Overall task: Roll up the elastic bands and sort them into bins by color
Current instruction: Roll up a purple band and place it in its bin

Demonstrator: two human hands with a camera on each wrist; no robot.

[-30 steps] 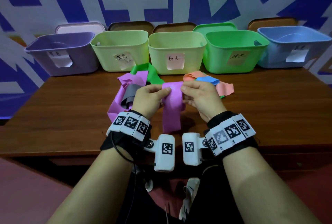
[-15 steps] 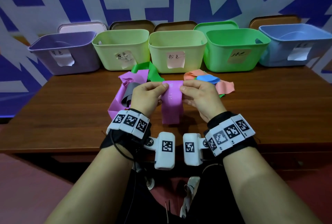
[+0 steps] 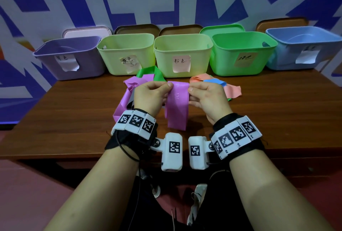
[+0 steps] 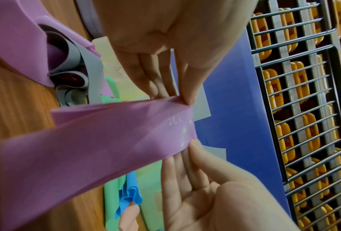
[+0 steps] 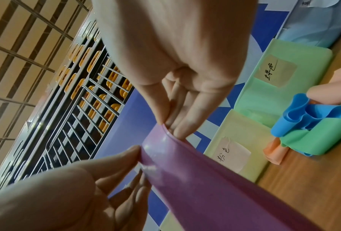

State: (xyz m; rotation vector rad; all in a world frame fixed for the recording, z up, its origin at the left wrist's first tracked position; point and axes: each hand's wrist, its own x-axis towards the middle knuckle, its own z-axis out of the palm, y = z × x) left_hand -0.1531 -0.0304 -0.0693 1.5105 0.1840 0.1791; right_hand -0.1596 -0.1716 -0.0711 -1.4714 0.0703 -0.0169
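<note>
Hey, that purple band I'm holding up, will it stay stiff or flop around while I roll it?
Likely floppy: the purple band hangs limp below both hands' grip. Probably light, since the left hand and right hand pinch only its top edge. Its glossy surface might slip.

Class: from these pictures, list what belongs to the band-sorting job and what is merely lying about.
Job: purple band, pinched by left hand and right hand; loose bands on the table; five bins.

Lying about: lids behind the bins; wire rack.
</note>
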